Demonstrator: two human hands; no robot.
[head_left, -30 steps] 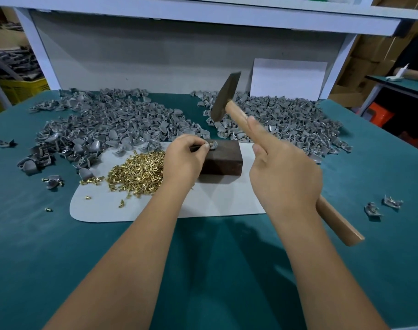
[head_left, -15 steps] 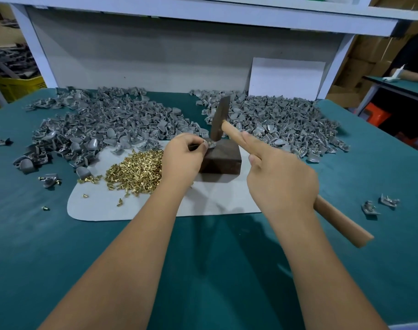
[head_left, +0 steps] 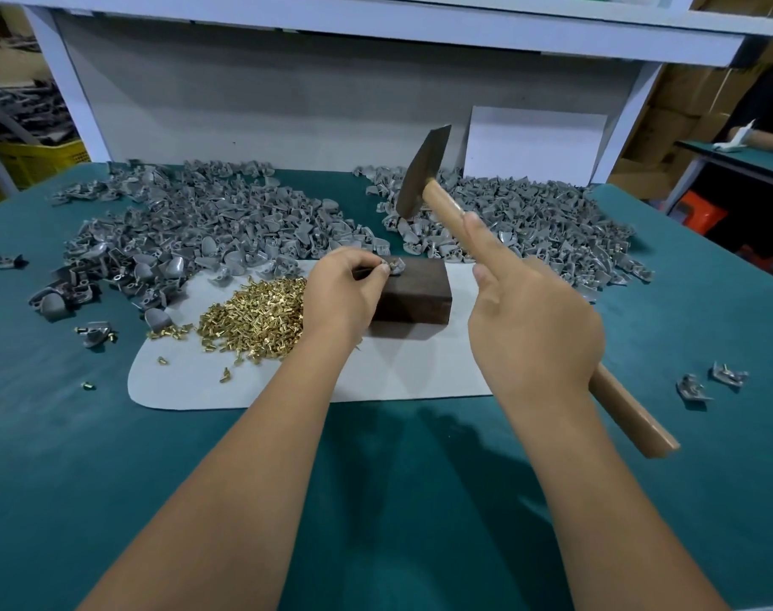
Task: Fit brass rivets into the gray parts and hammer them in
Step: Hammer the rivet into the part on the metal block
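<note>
In the middle of the frame one dark brown block (head_left: 413,295) sits on a pale sheet (head_left: 420,372) on the green desk (head_left: 398,500). The left hand (head_left: 343,297) pinches one small gray part (head_left: 395,265) on the block's top left corner; a bit of brass shows in it. The right hand (head_left: 530,328) grips one wooden-handled hammer (head_left: 424,174), its dark head up above the block, one finger straight along the handle. One heap of little brass rivets (head_left: 254,317) lies just left of the left hand. Two big piles of gray parts fill the back: one at upper left (head_left: 191,227), one at upper right (head_left: 539,218). Two loose gray pieces (head_left: 711,381) lie at the right edge.
</note>
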